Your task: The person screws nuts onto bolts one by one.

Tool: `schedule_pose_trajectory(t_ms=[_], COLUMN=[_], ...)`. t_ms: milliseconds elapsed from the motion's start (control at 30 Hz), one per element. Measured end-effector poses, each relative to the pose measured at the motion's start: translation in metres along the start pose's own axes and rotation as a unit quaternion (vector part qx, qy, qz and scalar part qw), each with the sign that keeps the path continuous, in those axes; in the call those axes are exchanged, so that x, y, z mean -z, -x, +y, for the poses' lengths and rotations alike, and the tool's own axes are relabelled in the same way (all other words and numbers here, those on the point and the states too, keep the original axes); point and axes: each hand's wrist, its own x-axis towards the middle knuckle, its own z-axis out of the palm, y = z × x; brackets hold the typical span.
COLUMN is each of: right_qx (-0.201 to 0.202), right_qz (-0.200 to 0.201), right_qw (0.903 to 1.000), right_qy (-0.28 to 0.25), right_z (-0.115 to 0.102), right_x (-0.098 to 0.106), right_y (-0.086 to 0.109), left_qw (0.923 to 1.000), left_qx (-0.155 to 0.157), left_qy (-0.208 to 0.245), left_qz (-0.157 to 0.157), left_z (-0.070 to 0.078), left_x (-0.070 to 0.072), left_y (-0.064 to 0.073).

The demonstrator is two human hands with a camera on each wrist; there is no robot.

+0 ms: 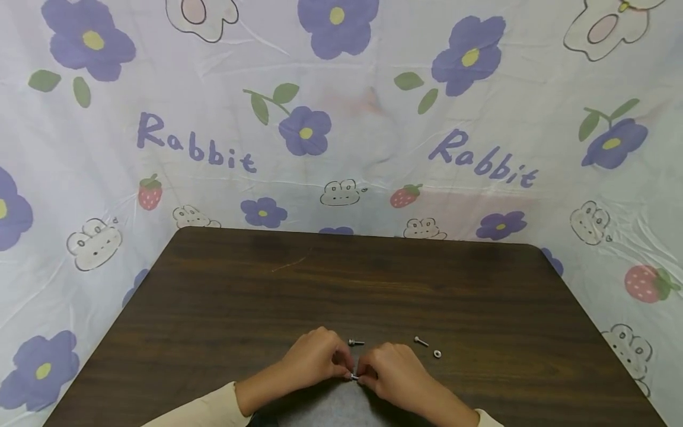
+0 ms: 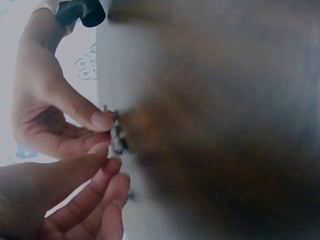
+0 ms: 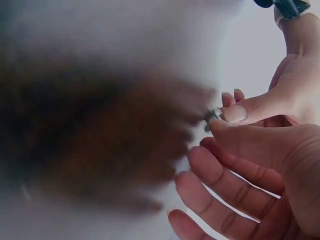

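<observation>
Close to the table's near edge, my two hands meet over a small silver bolt point(image 1: 354, 377). My left hand point(image 1: 318, 357) pinches one end between thumb and fingertips. From the other side my right hand point(image 1: 396, 375) pinches it too. The left wrist view shows the bolt point(image 2: 118, 141) between both sets of fingertips, and in the right wrist view the metal piece point(image 3: 212, 118) is partly covered by the thumbs. Whether a nut or washer sits on it, I cannot tell. Beyond the hands lies another bolt point(image 1: 356, 342) with hardware around its head end.
Right of that, a plain bolt point(image 1: 421, 341) and a nut point(image 1: 437, 354) lie apart on the dark wooden table point(image 1: 341, 284). A printed cloth point(image 1: 341, 166) hangs behind and at both sides of the table.
</observation>
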Motion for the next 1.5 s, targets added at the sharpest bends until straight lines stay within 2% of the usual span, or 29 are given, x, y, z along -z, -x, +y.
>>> schedule_pose_trajectory(t_ms=[200,333,567,733,833,1033,1233,1500], right_qx=[-0.015,-0.022,-0.057,-0.102,-0.128,-0.177,-0.216,-0.240], right_qz=[0.033,0.055,0.088,0.092,0.092,0.089,0.075,0.063], right_qw=[0.9993,0.9982,0.9944,0.9904,0.9873,0.9799,0.9730,0.9681], right_qy=[-0.002,0.003,0.013,0.015,0.021,0.023,0.029,0.032], right_z=[0.001,0.003,0.017,0.032,0.039,0.050,0.060,0.072], right_x=[0.015,0.028,0.045,0.051,0.056,0.064,0.059,0.054], right_y=[0.003,0.008,0.030,0.049,0.060,0.076,0.087,0.085], left_qw=[0.9983,0.9963,0.9921,0.9876,0.9852,0.9831,0.9828,0.9839], left_qx=[-0.026,-0.047,-0.083,-0.101,-0.111,-0.105,-0.089,-0.056], left_qy=[-0.020,-0.037,-0.076,-0.109,-0.125,-0.149,-0.162,-0.168], left_qz=[0.048,0.062,0.056,0.050,0.036,0.022,0.004,-0.023], left_z=[0.004,0.008,0.018,0.024,0.027,0.030,0.033,0.035], left_x=[0.021,0.028,0.026,0.019,0.014,0.003,-0.013,-0.027], left_y=[-0.009,-0.019,-0.045,-0.063,-0.071,-0.088,-0.104,-0.120])
